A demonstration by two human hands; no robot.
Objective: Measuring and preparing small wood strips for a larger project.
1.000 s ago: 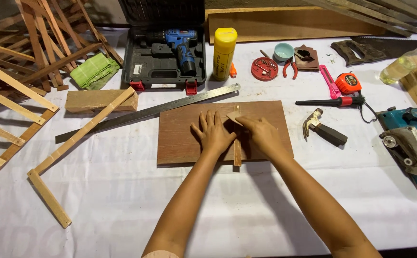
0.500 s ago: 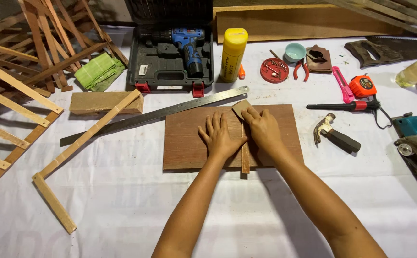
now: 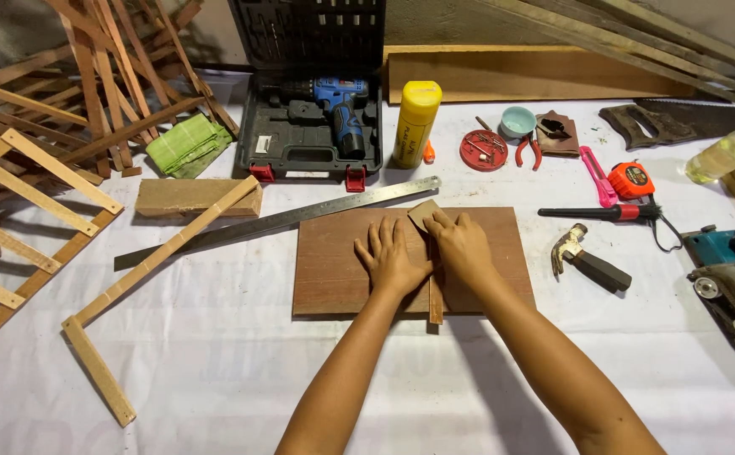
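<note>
Pressed left hand [image 3: 391, 257] flat, fingers spread, on brown board [image 3: 342, 270] at table centre. Held thin wood strip [image 3: 435, 291] down with right hand [image 3: 462, 248], fingers together; strip overhung near edge. Lay beside far edge: steel ruler [image 3: 283, 221].

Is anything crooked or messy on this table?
Yes. The long metal ruler lies slanted, its end beside the brown board. Under both hands, a thin wood strip pokes past the board's near edge. Loose slats pile up far left.
</note>
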